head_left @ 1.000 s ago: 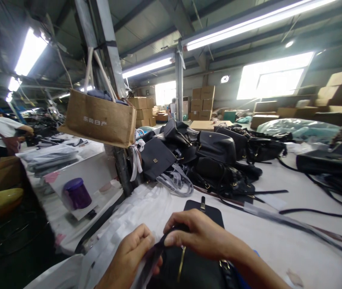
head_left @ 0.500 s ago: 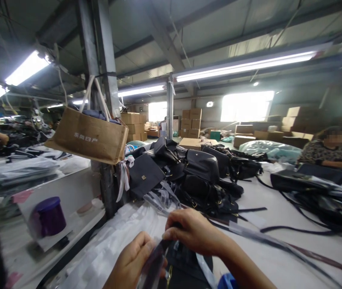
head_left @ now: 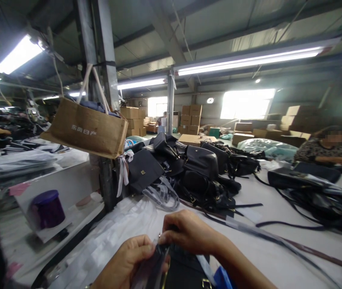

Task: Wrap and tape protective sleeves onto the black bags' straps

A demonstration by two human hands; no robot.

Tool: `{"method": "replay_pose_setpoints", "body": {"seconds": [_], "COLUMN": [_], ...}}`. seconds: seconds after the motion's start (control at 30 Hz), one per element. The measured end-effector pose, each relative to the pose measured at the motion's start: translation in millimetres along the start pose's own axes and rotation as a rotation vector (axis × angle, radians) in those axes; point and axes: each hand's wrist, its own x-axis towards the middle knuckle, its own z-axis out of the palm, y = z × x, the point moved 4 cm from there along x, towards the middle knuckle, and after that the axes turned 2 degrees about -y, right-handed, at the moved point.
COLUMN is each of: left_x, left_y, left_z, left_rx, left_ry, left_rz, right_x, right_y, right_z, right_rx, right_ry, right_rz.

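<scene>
A dark strap (head_left: 152,268) in a clear plastic sleeve runs through my left hand (head_left: 127,257), which is closed around it with the thumb on top. My right hand (head_left: 189,230) pinches at the strap's upper end, where a small bit of metal shows by the fingertips; the exact grip is partly hidden. Just below both hands lies a black bag (head_left: 185,267) with a gold-coloured buckle (head_left: 206,283). Beside the bag, at the bottom edge, is something blue (head_left: 222,277).
Black bags (head_left: 201,164) are heaped ahead, with clear plastic strips (head_left: 163,194) before them. White wrapping (head_left: 98,245) lies left. Long straps (head_left: 291,227) cross the table at right. A tan tote (head_left: 84,128) hangs from a post (head_left: 108,180). A person (head_left: 324,150) sits far right.
My right hand has shifted slightly left, and a bit of metal now shows at its fingertips. My left hand has moved a little left. More of the black bag and its buckle is visible.
</scene>
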Motion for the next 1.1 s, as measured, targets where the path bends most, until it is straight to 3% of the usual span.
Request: {"method": "replay_pose_setpoints", "body": {"seconds": [0.13,0.27,0.53,0.77,0.93,1.03,1.1], "left_x": [-7.0,-5.7,5.1,-4.7,-13.9,-12.8,-9.7], "left_y": [-2.1,-12.1,-24.8,1.3,15.7,14.0,9.5], "left_z": [5.9,5.4,-13.6,8.5,5.6,-4.8,-10.5], "left_rx": [-0.022,0.034,0.336,0.381,0.489,0.525,0.554], "left_ry": [0.049,-0.003,-0.002,0.009,0.069,0.106,0.116], "left_rz": [-0.015,-0.042,0.122,0.241,0.228,0.220,0.190], "right_x": [-3.9,-14.0,-25.3,-15.1,-16.6,-16.2,-12.2], "right_y": [-8.3,-12.6,0.3,-21.4,6.8,28.5,28.7], "right_z": [8.0,13.2,8.7,9.4,10.3,17.0,22.2], "right_rx": [0.099,0.226,0.163,0.168,0.327,0.493,0.508], "right_ry": [-0.024,-0.070,-0.070,-0.053,-0.109,-0.148,-0.135], "right_rz": [-0.051,-0.092,-0.001,0.007,0.030,0.077,0.075]}}
